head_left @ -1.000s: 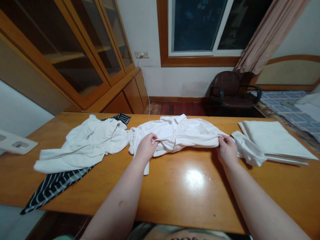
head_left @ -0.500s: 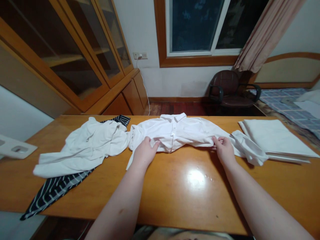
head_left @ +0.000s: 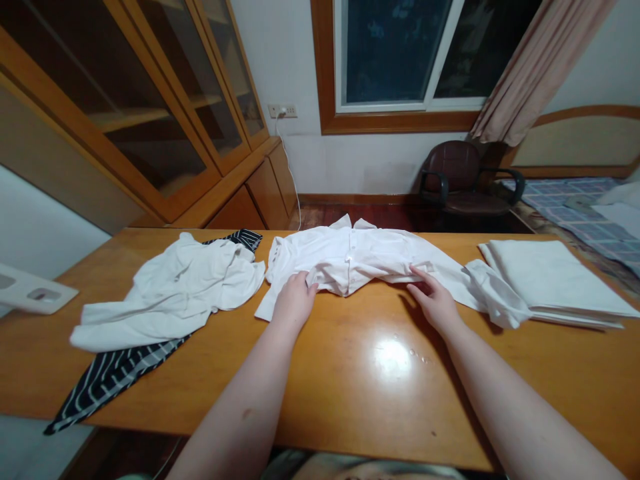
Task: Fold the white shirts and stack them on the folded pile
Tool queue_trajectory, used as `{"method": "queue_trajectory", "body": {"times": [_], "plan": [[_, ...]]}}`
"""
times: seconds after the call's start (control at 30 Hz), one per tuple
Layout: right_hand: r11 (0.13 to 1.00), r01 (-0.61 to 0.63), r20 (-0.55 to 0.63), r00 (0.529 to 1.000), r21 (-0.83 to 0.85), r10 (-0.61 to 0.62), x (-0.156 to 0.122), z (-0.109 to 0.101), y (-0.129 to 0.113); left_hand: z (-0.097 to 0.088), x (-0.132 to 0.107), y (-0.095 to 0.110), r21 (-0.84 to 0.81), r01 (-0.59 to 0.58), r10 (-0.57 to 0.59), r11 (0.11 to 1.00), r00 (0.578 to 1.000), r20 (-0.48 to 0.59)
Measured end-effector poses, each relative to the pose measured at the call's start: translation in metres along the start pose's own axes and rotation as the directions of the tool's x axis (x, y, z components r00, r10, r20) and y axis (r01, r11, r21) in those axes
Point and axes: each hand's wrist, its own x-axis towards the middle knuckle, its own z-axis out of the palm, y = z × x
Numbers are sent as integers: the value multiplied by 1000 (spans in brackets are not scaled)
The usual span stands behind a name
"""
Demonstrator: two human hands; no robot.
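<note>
A white button-up shirt (head_left: 373, 250) lies across the far part of the table, its collar pointing away from me and its front folds bunched toward me. My left hand (head_left: 296, 299) is closed on the shirt's near edge, left of the button line. At the right part of that edge, my right hand (head_left: 434, 300) has its fingers apart, with the fingertips touching or just beside the cloth. One sleeve (head_left: 495, 293) stretches right, its crumpled end against a folded stack of white cloth (head_left: 555, 270).
On the left of the wooden table (head_left: 345, 387) lies a rumpled white garment (head_left: 175, 287) over a black-and-white striped cloth (head_left: 120, 373). A white plastic piece (head_left: 40, 291) juts in at the left edge. Beyond stand a chair (head_left: 455, 177) and a glass-fronted cabinet (head_left: 165, 113).
The shirt has shifted away from me, its collar now past the table's far edge. My right hand has moved left along the near edge and its fingers have spread. My left hand keeps its hold.
</note>
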Motion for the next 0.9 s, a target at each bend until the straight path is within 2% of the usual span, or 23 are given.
{"method": "queue_trajectory", "body": {"times": [0.13, 0.3, 0.37, 0.47, 0.57, 0.67, 0.77, 0.83, 0.9], "plan": [[1000, -20, -94, 995, 6, 20, 2, -2, 1, -7, 1, 1, -35, 8, -10, 999, 998, -66], [989, 22, -223, 975, 148, 12, 6, -7, 6, -7, 3, -3, -284, 71, -116, 956, 982, -146], [958, 10, -219, 974, 286, 55, 6, -8, 5, -8, 4, -5, -348, 86, -152, 933, 974, -168], [855, -45, -166, 974, 517, 152, 5, -8, 0, -10, 4, -6, -389, 88, -175, 917, 965, -195], [794, -107, -137, 963, 598, 233, 7, -6, -4, -11, 4, -6, -368, 86, -164, 926, 968, -188], [822, -147, -179, 941, 551, 288, 8, -7, -1, -10, 4, -6, -315, 45, -115, 948, 972, -205], [917, -131, -283, 926, 378, 249, 8, -9, 3, -14, 0, -3, -220, -5, -58, 976, 958, -281], [977, -104, -334, 928, 187, 162, 5, -11, 2, -20, -5, 1, -135, 22, -54, 991, 969, -239], [997, -66, -311, 949, -41, 50, 2, -14, -2, -26, -10, 5, -39, 84, -88, 996, 989, -119]]}}
